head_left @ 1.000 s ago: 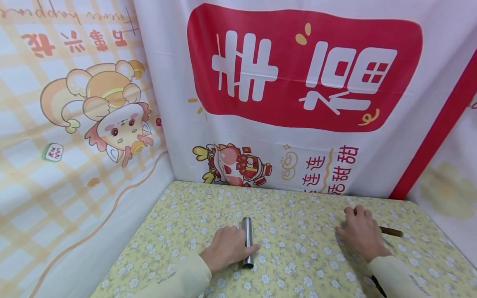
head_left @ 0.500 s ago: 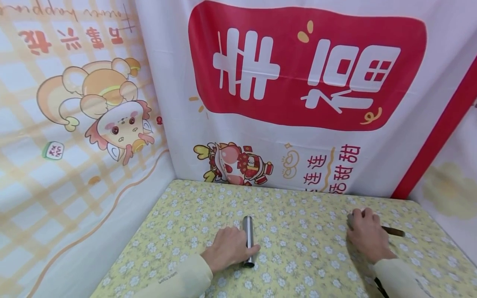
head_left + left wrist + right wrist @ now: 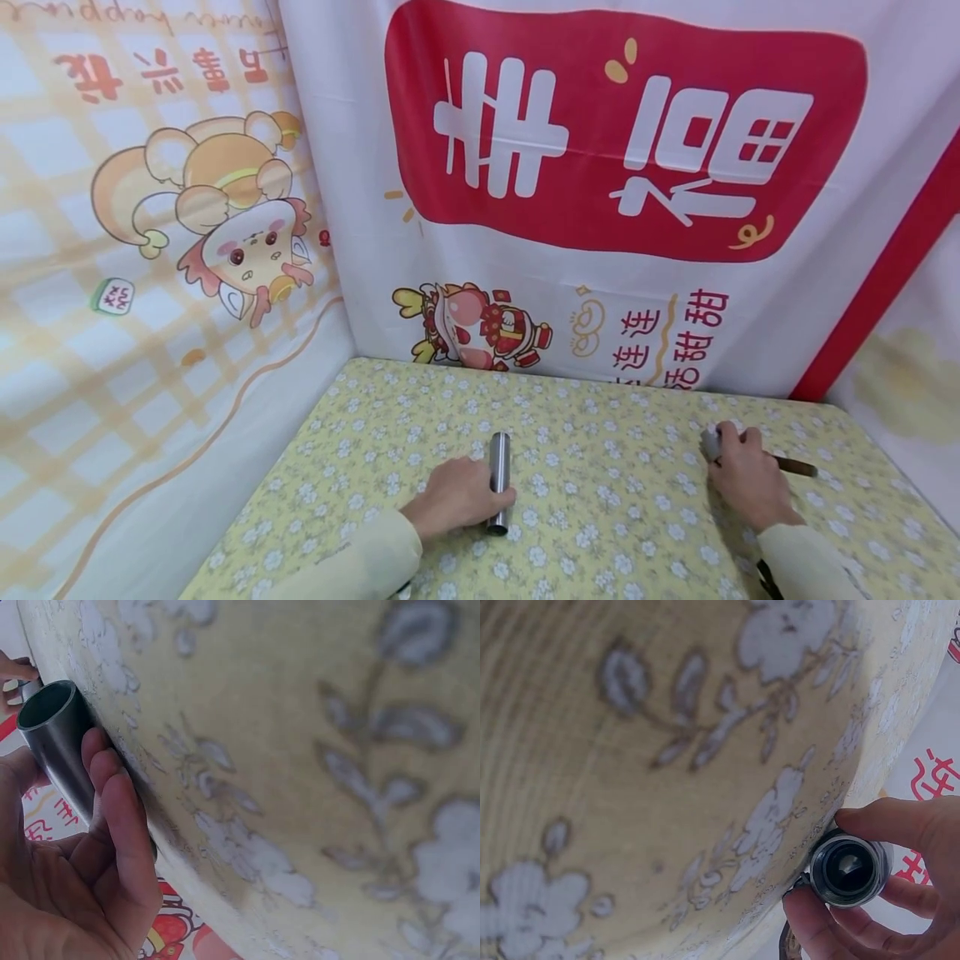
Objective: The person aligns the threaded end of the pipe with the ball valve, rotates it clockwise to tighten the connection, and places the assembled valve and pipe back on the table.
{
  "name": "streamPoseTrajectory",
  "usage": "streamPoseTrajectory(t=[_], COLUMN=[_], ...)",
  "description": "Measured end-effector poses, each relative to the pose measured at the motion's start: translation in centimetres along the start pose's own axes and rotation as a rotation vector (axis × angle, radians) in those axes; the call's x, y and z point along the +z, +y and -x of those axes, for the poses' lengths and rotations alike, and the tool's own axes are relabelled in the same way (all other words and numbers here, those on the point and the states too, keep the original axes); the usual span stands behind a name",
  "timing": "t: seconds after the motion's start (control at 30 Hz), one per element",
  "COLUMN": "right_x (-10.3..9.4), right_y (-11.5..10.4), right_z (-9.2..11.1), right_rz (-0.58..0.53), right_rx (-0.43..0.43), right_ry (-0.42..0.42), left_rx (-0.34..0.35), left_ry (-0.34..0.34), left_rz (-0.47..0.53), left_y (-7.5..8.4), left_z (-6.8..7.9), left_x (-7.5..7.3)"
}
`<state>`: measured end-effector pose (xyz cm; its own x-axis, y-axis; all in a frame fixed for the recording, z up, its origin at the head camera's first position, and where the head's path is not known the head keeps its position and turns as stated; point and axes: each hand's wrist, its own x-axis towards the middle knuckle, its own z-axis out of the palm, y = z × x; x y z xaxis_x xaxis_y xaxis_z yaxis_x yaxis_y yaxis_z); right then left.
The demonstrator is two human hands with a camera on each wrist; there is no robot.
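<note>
On the flowered cloth lies a shiny steel tube [image 3: 499, 467], hollow at the near end. My left hand [image 3: 456, 498] holds it, with the thumb [image 3: 16, 780] on one side and the fingers [image 3: 124, 817] on the other. Farther right, my right hand [image 3: 750, 479] grips a short grey metal cylinder [image 3: 711, 444] between thumb and fingers. Its round open mouth [image 3: 849, 868] looks dark and glossy inside. A brown stick-like piece [image 3: 797, 467] sticks out to the right beyond that hand. How it joins the cylinder is hidden.
A yellow flowered cloth [image 3: 592, 500] covers the table. A white hanging with a red panel [image 3: 592, 125] stands behind it, and a checked cloth [image 3: 75, 358] hangs at the left. Another pale hanging [image 3: 907, 375] borders the right side.
My right hand has shifted slightly right and closed round the grey cylinder, which shows more beside the fingers now. My left hand and the tube stay almost in place.
</note>
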<state>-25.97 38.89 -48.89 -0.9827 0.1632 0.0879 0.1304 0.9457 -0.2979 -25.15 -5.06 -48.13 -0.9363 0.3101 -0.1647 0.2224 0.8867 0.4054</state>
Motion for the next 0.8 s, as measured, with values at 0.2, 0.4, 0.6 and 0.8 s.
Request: streamPoseTrajectory(t=[0.2, 0.4, 0.6, 0.8], right_x=[-0.1, -0.5, -0.4, 0.1], right_y=[0.0, -0.2, -0.3, 0.0], right_z=[-0.2, -0.1, -0.5, -0.7], right_rz=[-0.033, -0.107, -0.134, -0.141], right_rx=[0.027, 0.054, 0.099, 0.14], right_ry=[-0.032, -0.041, -0.04, -0.026], left_rx=[0.003, -0.033, -0.08, -0.1], left_ry=[-0.008, -0.022, -0.039, -0.06], left_rz=[0.068, 0.137, 0.214, 0.278], left_y=[-0.5, -0.8, -1.4, -1.9], left_z=[0.3, 0.7, 0.9, 0.8], left_x=[-0.3, -0.7, -1.1, -1.3])
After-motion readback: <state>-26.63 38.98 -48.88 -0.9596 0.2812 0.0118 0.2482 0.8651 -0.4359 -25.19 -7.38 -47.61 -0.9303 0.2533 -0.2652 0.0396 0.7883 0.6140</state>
